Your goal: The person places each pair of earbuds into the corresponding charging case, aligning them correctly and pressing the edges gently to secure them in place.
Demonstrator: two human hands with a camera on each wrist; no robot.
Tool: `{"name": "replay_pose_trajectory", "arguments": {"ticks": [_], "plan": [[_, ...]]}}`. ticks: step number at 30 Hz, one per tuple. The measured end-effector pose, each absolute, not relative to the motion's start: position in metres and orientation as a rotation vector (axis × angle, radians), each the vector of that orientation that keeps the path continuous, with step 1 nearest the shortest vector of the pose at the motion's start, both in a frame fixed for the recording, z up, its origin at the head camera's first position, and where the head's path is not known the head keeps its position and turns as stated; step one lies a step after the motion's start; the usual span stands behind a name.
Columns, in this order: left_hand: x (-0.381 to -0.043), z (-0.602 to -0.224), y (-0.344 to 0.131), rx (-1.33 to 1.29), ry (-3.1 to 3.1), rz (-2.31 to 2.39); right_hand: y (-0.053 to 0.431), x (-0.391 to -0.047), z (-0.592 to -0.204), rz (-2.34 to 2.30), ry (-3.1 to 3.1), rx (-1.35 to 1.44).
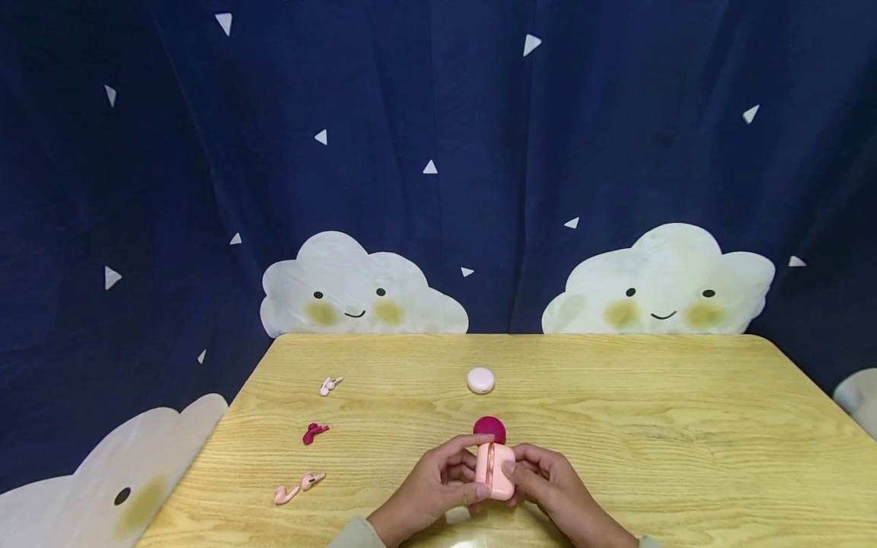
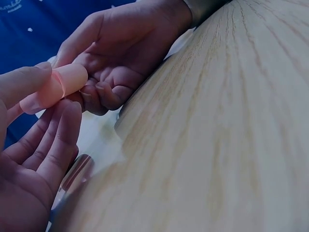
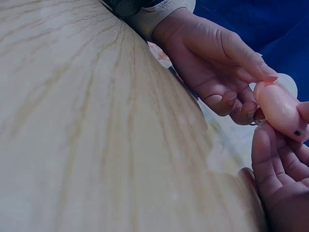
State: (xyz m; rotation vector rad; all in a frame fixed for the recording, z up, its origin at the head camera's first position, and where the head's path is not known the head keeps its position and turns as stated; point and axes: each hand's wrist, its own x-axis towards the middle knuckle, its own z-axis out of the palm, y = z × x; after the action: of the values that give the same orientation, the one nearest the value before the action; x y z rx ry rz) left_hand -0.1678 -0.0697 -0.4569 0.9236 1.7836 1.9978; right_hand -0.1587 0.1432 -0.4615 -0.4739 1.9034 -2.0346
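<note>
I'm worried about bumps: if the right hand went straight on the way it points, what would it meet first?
Beyond the peach case in its grip, the right hand would likely meet the left hand first. The dark pink case looks close beyond, but depth is unclear.

Smooth, glossy plastic case (image 1: 501, 481); wood-grained table (image 1: 658, 426).

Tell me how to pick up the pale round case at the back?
I'd pinch the pale round case by its left and right curved edges, coming from above. It sits apart, with table showing on both sides. The dark pink round case is just in front, so a low grip from there might bump it.
</note>
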Motion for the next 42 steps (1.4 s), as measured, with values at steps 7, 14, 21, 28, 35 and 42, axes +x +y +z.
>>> {"name": "replay_pose_trajectory", "arguments": {"ticks": [7, 14, 21, 28, 35, 42], "plan": [[-0.165, -0.452, -0.070, 0.930, 1.788, 2.008, 0.143, -0.159, -0.462, -2.057, 1.869, -0.474], [-0.167, -0.454, -0.070, 0.963, 1.811, 2.013, 0.143, -0.159, -0.460, -2.060, 1.868, -0.430], [-0.175, -0.471, -0.070, 0.967, 1.821, 2.008, 0.144, -0.159, -0.461, -2.062, 1.868, -0.422], [-0.175, -0.473, -0.071, 0.957, 1.771, 2.033, 0.143, -0.159, -0.461, -2.074, 1.854, -0.417], [-0.176, -0.474, -0.071, 0.951, 1.728, 2.047, 0.143, -0.158, -0.460, -2.074, 1.856, -0.445], [-0.176, -0.474, -0.071, 0.949, 1.730, 2.061, 0.143, -0.158, -0.459, -2.059, 1.857, -0.460]]}}
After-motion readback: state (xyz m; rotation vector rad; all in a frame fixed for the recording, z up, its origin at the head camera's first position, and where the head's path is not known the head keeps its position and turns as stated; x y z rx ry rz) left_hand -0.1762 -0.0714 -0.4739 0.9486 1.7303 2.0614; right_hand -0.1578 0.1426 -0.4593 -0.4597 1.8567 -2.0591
